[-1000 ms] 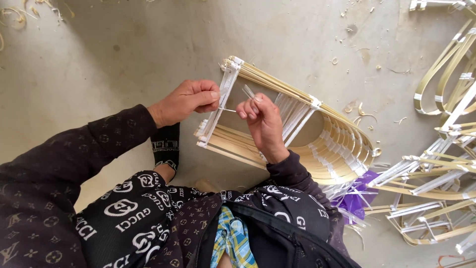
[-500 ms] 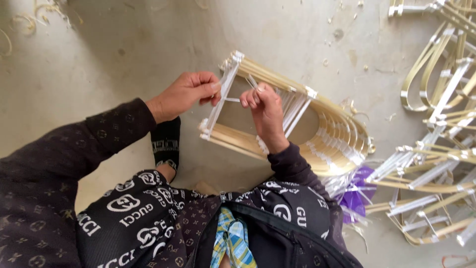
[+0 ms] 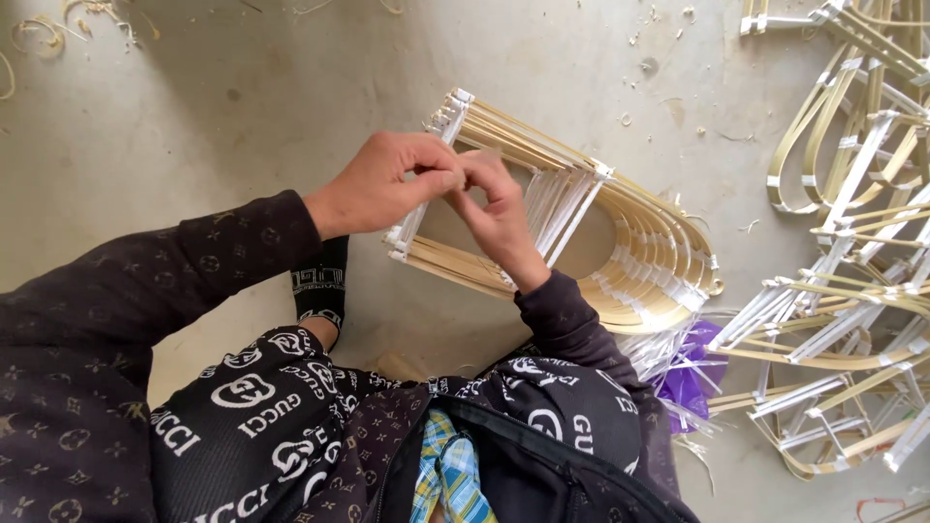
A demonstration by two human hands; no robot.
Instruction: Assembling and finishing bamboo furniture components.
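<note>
Head view: left hand [image 3: 383, 184] and right hand [image 3: 494, 208] meet with fingertips pinched shut on the white binding at the straight end of the bamboo-strip frame [image 3: 620, 252], propped on the concrete floor [image 3: 194, 116]. Looks light, springy, thin strips snap-prone (grip bound crossbars, not single strips).

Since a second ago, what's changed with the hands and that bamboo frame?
The left hand and right hand have come together, fingertips now pinching at one spot on the frame's white end bar; earlier they were apart. The bamboo frame stays on the concrete floor, the pile of finished frames unmoved.
</note>
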